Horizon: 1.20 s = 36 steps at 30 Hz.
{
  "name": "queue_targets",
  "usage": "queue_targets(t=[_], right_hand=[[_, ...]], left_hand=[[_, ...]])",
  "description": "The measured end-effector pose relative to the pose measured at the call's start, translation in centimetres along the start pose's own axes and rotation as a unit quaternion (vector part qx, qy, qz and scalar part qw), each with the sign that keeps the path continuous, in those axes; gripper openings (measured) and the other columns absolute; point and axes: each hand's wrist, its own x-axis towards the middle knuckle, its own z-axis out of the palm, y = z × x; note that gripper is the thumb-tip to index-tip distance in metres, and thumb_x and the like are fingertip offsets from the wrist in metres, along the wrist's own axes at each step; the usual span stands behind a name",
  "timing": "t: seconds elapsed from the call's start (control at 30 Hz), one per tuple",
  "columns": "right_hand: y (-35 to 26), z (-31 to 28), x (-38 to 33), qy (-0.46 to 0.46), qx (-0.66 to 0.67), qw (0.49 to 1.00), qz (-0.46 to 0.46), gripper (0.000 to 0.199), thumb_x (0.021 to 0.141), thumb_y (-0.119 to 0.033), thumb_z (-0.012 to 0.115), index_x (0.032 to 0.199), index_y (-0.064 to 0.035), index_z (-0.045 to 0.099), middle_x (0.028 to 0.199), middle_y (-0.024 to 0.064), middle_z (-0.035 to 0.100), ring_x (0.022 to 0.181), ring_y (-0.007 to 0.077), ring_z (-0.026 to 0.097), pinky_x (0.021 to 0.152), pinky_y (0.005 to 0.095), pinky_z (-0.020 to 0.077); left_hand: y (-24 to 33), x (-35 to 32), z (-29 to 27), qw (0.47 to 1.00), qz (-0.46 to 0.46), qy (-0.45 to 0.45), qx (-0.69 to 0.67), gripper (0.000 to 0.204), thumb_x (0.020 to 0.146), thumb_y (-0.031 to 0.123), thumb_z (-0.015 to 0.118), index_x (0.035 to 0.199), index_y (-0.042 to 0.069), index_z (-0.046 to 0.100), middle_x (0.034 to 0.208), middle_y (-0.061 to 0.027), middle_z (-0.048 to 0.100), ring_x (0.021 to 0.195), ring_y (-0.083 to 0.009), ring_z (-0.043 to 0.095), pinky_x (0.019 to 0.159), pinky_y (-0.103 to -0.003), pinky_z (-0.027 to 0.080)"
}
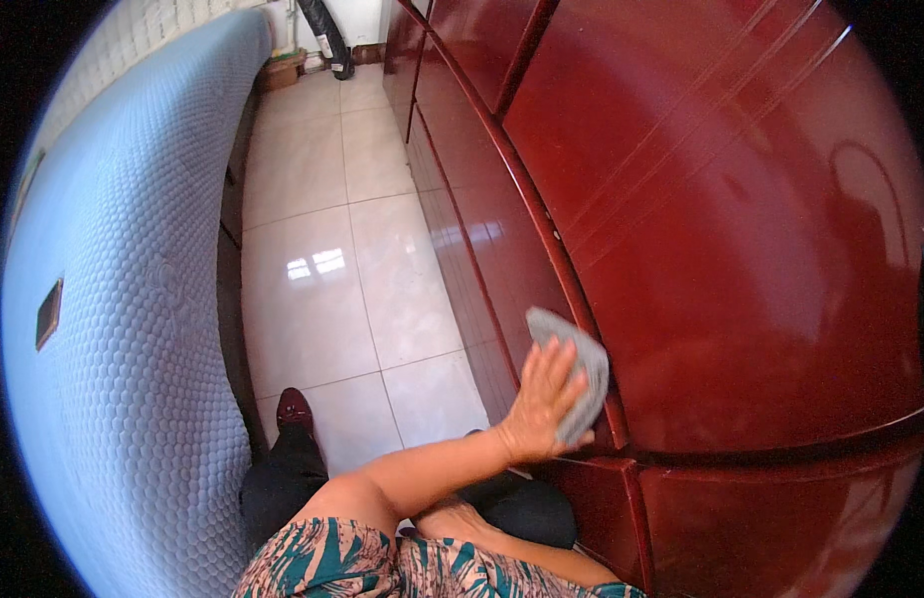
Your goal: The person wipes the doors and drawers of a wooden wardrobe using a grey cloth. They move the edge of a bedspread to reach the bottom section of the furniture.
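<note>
While the red cabinet (721, 299) stands with its panels closed and its inside hidden, the left grip (540, 404) holds a grey cloth (594, 371) under its fingers, against the raised moulding (529, 179) along the cabinet's edge. Cloth: soft-looking, matte, roughly oblong. Right grip (454, 518): low at the lap, partly behind the left arm (422, 480); cannot tell if spread or pressed together. Cabinet: glossy, deep red, reflective, thin pale lines across the large panel. To the left, light-blue mattress (133, 369), dimpled like honeycomb, small dark rectangle (49, 314) on it. Between: pale, shiny floor tiles (303, 319).
</note>
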Motion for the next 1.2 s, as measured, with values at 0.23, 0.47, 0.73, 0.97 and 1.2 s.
queue_targets(t=[0.23,0.47,0.73,0.97,1.2], right_hand=[[0.1,0.4,-0.7,0.117,-0.046,0.987,-0.103,0.039,0.087,-0.021,0.047,0.12,-0.001,0.046,0.095,0.0202,0.06,0.083,0.0375,0.061,0.063,0.0487,0.0484],[0.6,0.3,-0.7,0.141,-0.052,0.982,-0.114,0.038,0.088,-0.019,0.045,0.12,0.0012,0.043,0.089,0.0203,0.059,0.075,0.0381,0.062,0.057,0.0486,0.0484],[0.3,-0.4,-0.4,0.068,-0.021,0.997,-0.038,0.043,0.088,-0.026,0.05,0.123,-0.0015,0.045,0.091,0.0181,0.059,0.085,0.0348,0.06,0.063,0.0465,0.045],[1.6,5.0,-0.5,0.295,-0.2,0.931,-0.074,0.03,0.085,-0.029,0.047,0.097,-0.0039,0.059,0.103,0.0186,0.063,0.099,0.0325,0.061,0.082,0.0423,0.0477],[0.8,0.7,-1.1,0.188,-0.067,0.974,-0.106,0.035,0.082,-0.027,0.054,0.106,-0.0011,0.052,0.077,0.0176,0.058,0.065,0.0332,0.062,0.056,0.0475,0.0483]], left_hand=[[-8.8,7.2,-2.1,0.951,-0.267,0.152,-0.016,0.072,0.092,0.045,0.044,0.146,0.006,0.017,0.152,-0.0198,0.011,0.141,-0.0343,0.009,0.113,-0.044,0.012],[-16.8,5.5,-3.7,0.913,-0.389,0.117,0.038,0.063,0.096,0.039,0.038,0.143,0.001,0.022,0.146,-0.0215,0.027,0.136,-0.0363,0.024,0.111,-0.043,0.019],[-12.1,-3.5,-1.2,0.894,-0.433,0.096,-0.057,0.066,0.096,0.034,0.041,0.141,-0.008,0.017,0.148,-0.0264,0.016,0.139,-0.0373,0.013,0.114,-0.039,0.011],[0.8,-11.2,2.4,0.783,-0.582,-0.079,-0.205,0.081,0.097,0.047,0.03,0.135,-0.02,0.008,0.147,-0.0311,-0.009,0.139,-0.0415,-0.001,0.114,-0.04,0.004],[-9.4,-7.5,1.5,0.74,-0.628,0.077,-0.227,0.085,0.092,0.054,0.039,0.142,-0.007,0.008,0.146,-0.0282,0.015,0.137,-0.0361,0.016,0.113,-0.038,0.013]])
